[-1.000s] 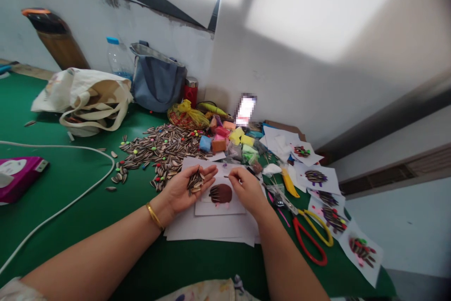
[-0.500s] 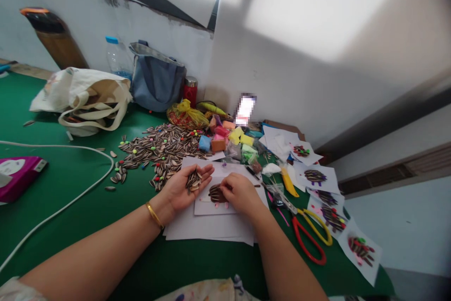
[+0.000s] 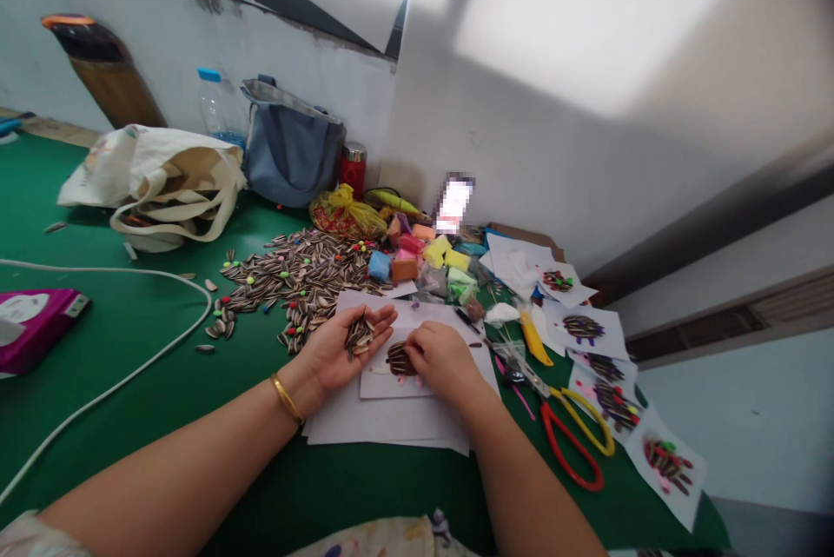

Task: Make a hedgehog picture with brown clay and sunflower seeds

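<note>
My left hand (image 3: 335,350), palm up with fingers stretched out, cradles a small heap of sunflower seeds (image 3: 358,334). Close beside it, my right hand (image 3: 443,361) is closed in a pinch at a brown clay shape (image 3: 405,359) with striped seeds set into it. Whatever those fingertips hold is hidden. Small pink clay bits edge the lower side of the shape, which lies on a white sheet (image 3: 378,387). More white paper (image 3: 391,427) is stacked underneath. Behind my left hand spreads a large pile of sunflower seeds (image 3: 319,266) dotted with coloured beads.
Scissors (image 3: 573,427) with red and yellow handles lie to the right, beside several finished seed pictures (image 3: 668,461). Packets of coloured clay (image 3: 404,268) and a phone (image 3: 454,202) are at the back. A tote bag (image 3: 175,166) and a white cable (image 3: 130,366) are on the left.
My right hand's fingers shift very slightly over the brown clay shape. The left hand stays in place with its seeds.
</note>
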The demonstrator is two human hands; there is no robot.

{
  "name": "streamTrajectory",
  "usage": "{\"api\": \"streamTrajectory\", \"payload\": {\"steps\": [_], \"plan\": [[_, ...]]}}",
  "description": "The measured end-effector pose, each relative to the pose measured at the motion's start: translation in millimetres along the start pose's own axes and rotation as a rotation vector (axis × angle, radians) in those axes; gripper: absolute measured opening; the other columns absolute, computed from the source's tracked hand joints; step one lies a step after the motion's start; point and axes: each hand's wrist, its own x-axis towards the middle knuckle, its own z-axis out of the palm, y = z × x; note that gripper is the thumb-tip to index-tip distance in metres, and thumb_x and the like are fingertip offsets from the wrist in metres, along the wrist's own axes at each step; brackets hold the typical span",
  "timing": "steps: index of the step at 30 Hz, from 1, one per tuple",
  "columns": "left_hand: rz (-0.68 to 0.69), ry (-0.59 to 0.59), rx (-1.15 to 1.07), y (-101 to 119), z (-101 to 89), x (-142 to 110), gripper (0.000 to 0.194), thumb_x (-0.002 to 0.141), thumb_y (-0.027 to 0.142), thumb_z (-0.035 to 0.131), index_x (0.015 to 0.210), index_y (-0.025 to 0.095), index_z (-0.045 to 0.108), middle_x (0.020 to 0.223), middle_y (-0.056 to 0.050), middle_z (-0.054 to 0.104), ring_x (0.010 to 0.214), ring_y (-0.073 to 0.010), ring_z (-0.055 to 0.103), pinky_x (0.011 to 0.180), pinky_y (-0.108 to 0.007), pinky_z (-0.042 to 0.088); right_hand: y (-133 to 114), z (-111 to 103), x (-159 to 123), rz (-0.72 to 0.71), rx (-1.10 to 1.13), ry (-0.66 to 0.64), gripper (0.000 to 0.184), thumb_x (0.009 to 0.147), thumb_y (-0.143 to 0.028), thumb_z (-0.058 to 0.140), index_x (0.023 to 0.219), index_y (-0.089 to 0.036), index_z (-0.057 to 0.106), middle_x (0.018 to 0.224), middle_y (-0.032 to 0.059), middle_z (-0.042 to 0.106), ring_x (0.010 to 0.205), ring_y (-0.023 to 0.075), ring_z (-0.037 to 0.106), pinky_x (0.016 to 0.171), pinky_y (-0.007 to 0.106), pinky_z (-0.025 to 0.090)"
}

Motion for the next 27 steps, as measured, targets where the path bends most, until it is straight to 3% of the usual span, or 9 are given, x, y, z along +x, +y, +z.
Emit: {"api": "streamTrajectory", "payload": {"steps": [11,17,24,27], "plan": [[-0.009,0.002,-0.004,0,-1.2,1,0.023,0.092,0.013,0.048,0.071,0.013,0.057,0.111,-0.016,0.071,0.106,-0.0244,0.069,0.083,-0.034,0.062,-4,1,2,0.003,-0.110,-0.069,0.013,0.091,-0.022,0.058,0.089,-0.019,0.070,0.089,0.0054,0.066,0.085,0.0191,0.059,0.075,0.030,0.037],[-0.017,0.006,-0.021,0,-1.1,1,0.022,0.092,0.013,0.048,0.073,0.013,0.057,0.111,-0.015,0.071,0.105,-0.0246,0.069,0.082,-0.034,0.062,0,0,0,-0.028,-0.054,-0.028,0.011,0.090,-0.022,0.061,0.088,-0.021,0.072,0.086,0.0045,0.067,0.083,0.0192,0.060,0.076,0.030,0.039],[-0.051,-0.016,-0.034,-2,-0.6,-2,0.021,0.093,0.014,0.048,0.075,0.012,0.058,0.114,-0.017,0.070,0.109,-0.0267,0.068,0.085,-0.036,0.061,-3,-8,-5,-0.061,0.141,0.226,0.009,0.090,-0.019,0.062,0.085,-0.019,0.070,0.082,0.0041,0.065,0.084,0.0193,0.059,0.078,0.031,0.040],[-0.088,-0.020,-0.027,-2,3.0,-6,0.021,0.093,0.013,0.046,0.077,0.012,0.059,0.111,-0.016,0.071,0.101,-0.0247,0.071,0.076,-0.033,0.063,-12,-5,-4,-0.115,0.202,0.321,0.010,0.091,-0.020,0.060,0.087,-0.019,0.069,0.084,0.0047,0.065,0.085,0.0198,0.058,0.078,0.033,0.040]]}}
